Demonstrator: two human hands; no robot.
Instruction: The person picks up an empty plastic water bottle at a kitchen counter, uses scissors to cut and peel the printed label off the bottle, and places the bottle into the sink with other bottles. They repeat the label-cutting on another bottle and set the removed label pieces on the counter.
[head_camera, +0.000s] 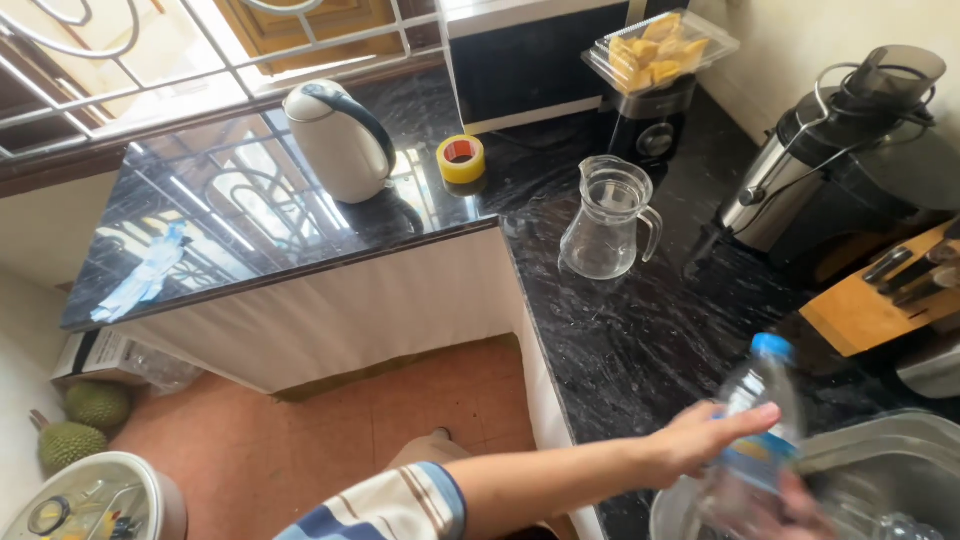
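Counter (640, 340): left hand (700, 440) grips bottle (760, 420).

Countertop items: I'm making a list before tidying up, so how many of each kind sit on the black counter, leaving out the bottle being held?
Kettle: 1
Tape roll: 1
Glass pitcher: 1
Blender: 1
Juicer: 1
Knife block: 1
Clear food box, resting on the blender: 1
Total: 7

Bare counter (640, 340) lies open between glass jug (605, 220) and sink (880, 450); knife block (880, 295) probably crowds the right.
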